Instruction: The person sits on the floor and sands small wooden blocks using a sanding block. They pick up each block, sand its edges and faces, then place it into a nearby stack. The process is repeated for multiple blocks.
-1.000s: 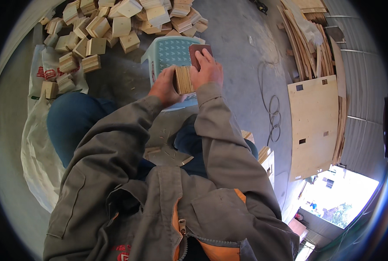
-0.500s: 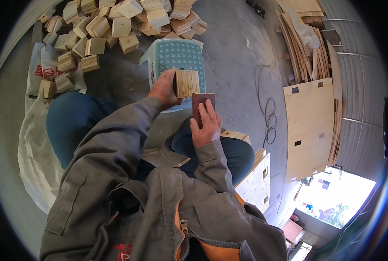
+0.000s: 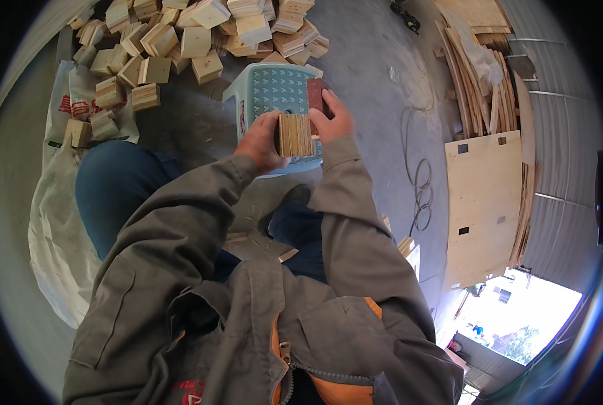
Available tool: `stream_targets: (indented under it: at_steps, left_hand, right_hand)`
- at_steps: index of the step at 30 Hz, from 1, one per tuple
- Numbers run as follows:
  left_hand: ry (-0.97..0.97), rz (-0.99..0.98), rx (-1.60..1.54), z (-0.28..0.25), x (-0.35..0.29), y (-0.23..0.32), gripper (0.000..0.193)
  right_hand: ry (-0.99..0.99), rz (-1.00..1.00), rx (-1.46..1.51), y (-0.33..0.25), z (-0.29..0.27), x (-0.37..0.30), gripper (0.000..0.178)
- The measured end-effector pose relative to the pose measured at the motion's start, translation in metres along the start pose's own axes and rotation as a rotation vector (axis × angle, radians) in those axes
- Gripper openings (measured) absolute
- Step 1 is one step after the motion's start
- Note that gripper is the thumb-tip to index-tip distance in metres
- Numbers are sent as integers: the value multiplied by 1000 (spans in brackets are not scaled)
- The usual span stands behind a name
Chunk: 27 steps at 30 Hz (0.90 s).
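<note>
Grey concrete floor [image 3: 376, 135] lies beneath a squarish block of pale layered plywood [image 3: 297, 135], held above a pale-blue plastic stool [image 3: 274, 84]. The left hand [image 3: 261, 142] grips the block's left side; the block looks stiff and fairly light, probably best held by its flat faces, clear of the layered edge. The right hand [image 3: 335, 120] clasps a flat reddish-brown rectangular pad [image 3: 316, 93] at the block's upper right; whether they touch, I cannot tell. Beyond the stool lies a heap of pale wooden blocks [image 3: 195, 42].
</note>
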State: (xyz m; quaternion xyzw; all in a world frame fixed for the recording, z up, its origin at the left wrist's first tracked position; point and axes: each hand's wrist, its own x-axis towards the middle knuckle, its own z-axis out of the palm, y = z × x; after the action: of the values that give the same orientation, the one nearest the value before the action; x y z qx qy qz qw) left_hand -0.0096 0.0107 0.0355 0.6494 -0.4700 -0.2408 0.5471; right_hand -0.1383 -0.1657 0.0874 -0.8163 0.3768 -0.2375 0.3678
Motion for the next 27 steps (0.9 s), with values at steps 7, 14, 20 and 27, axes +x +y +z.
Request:
stream_targets:
  at_steps: [7,14,20,27]
  left_hand:
    - [-37,-24,48,0,1,-7,93]
    - [-74,-50,34,9,5,-28,90]
    - [-60,-31,-99,7,0,-26,74]
    - [70,79,-114,10,-1,-13,48]
  right_hand:
    - [-73,385,432,-9,-37,-124,63]
    - [-26,443,645,11,-39,-158,61]
    - [-103,314,554,3,-20,-44,57]
    - [-59,315,303,-21,-9,-1,60]
